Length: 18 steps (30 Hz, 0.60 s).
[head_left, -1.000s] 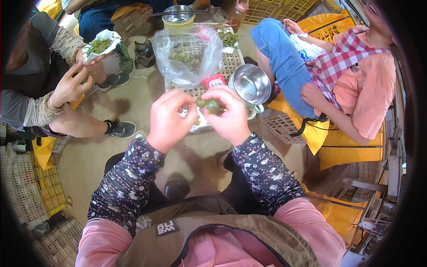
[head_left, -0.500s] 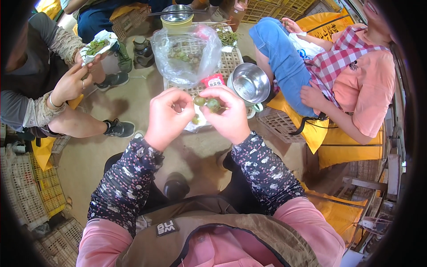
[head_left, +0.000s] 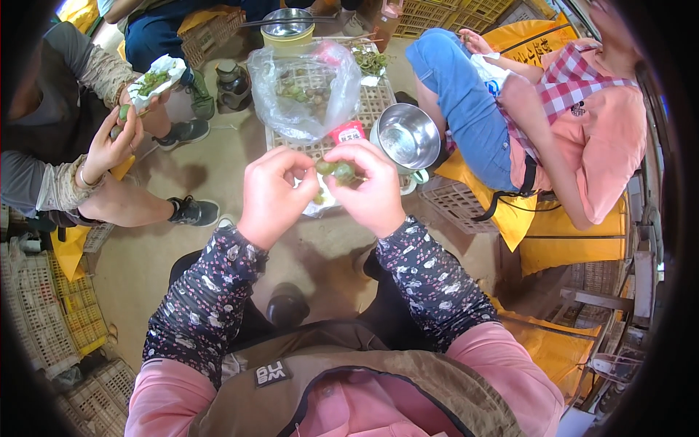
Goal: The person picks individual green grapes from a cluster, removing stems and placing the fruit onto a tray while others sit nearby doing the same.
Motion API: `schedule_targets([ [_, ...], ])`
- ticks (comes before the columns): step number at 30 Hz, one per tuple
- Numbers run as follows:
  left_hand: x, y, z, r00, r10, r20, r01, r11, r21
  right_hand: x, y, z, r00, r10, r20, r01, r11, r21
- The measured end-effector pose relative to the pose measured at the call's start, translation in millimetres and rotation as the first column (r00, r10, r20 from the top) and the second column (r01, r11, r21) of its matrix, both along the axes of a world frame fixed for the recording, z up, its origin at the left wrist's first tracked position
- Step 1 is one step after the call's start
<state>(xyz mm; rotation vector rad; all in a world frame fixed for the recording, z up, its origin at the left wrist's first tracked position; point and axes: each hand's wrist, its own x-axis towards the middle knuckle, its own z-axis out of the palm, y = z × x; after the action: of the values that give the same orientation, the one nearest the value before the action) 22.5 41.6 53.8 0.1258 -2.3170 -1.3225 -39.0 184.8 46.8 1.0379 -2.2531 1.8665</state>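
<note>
Green grapes point(head_left: 344, 172) are between the thumb and fingers of my right hand point(head_left: 373, 191), over the near edge of an upturned white crate point(head_left: 378, 102). My left hand point(head_left: 273, 193) is curled into a pinch, its fingertips against the leftmost grape; what they grip, if anything, is hidden. Below my hands lies white paper point(head_left: 316, 209) with a green bit on it. Just beyond them are a red packet point(head_left: 347, 133) and a clear plastic bag point(head_left: 306, 95) of grapes. To the right is a shiny steel bowl point(head_left: 408, 136).
A co-worker at left holds grapes and a white paper of green stems point(head_left: 153, 80). Another person point(head_left: 582, 146) sits at right on a crate with yellow cloth. Green stems point(head_left: 370, 64) and a pot point(head_left: 287, 28) stand farther back. A dark jar point(head_left: 233, 86) is on the floor.
The grapes in my right hand have shifted slightly down and left. The left co-worker's lower hand now shows grapes. The right person's lower arm has lifted toward the chest.
</note>
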Motion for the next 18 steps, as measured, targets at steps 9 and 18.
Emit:
schedule_targets([
  [9, -1, 1, 0, 0.998, 0.002, 0.061, -0.004, 1.0, 0.028, 2, 1, 3, 1.0, 0.005, 0.015, -0.006, 0.999, 0.036],
  [18, -2, -13, -5, 0.939, -0.305, 0.156, 0.109, 0.698, 0.708, 1, 3, 4, 0.878, 0.203, 0.432, -0.145, 0.976, -0.164],
])
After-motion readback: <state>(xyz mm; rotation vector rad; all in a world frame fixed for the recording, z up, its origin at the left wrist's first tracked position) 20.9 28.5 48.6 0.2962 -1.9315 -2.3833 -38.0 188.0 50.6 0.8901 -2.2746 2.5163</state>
